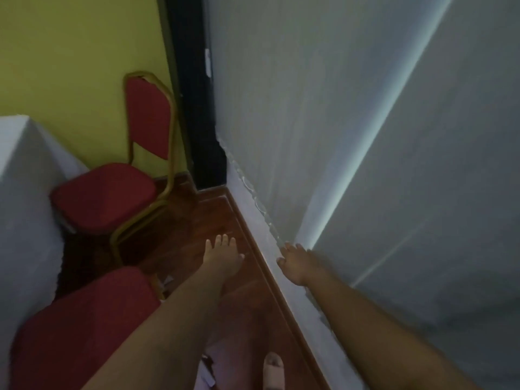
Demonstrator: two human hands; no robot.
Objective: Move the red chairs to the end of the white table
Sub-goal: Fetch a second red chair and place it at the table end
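A red padded chair (pixel 107 192) with a gold metal frame stands at the far end, its back near the yellow wall, its seat against the white table (pixel 25 192) on the left. A second red chair seat (pixel 84 327) lies at the lower left, partly under my left forearm. My left hand (pixel 222 257) reaches out over the wooden floor, fingers spread, holding nothing. My right hand (pixel 298 263) is stretched toward the grey wall's base, fingers apart and empty. Neither hand touches a chair.
A grey wall (pixel 365 136) runs along the right with a wooden skirting board (pixel 253 249). A dark door frame (pixel 194 108) stands in the corner beside the yellow wall (pixel 70 66). A sandalled foot (pixel 273 367) shows at the bottom on the narrow wooden floor strip.
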